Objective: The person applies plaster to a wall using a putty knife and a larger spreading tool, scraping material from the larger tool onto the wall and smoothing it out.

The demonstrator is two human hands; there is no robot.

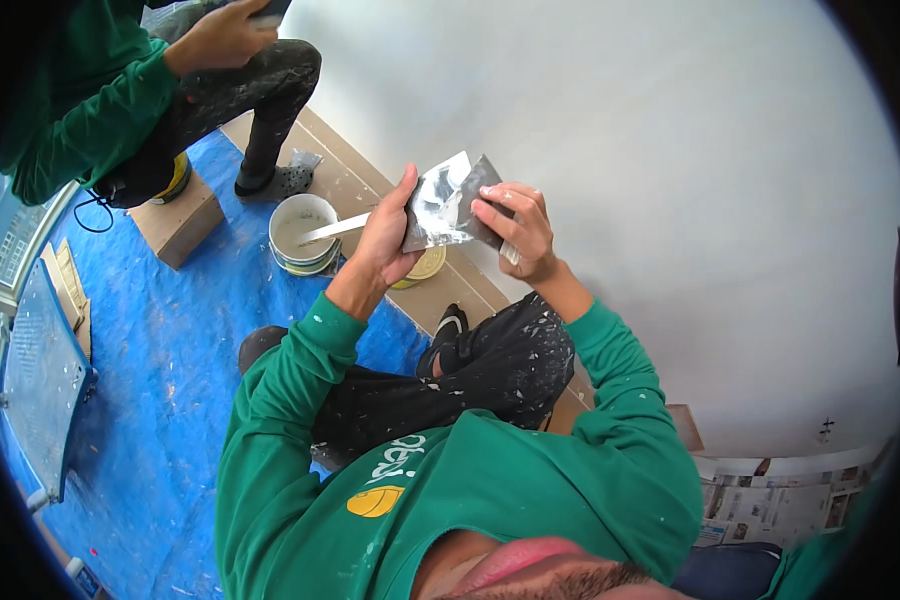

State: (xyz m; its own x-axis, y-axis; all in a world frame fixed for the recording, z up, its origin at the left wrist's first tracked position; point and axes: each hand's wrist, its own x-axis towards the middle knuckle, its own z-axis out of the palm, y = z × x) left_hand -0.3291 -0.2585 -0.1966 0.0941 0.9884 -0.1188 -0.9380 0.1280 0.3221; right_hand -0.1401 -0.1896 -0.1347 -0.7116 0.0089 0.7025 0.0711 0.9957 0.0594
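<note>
Head view, left hand [385, 235] fingers grasping putty blade [438, 205], right hand [520, 230] fingers gripping second blade [485, 190] against it

Putty blades: you hold two [438, 205] [490, 200]
Buckets: you see one, white [301, 233]
Tins: one, yellow [425, 267]
Cardboard boxes: one [177, 222]
</note>
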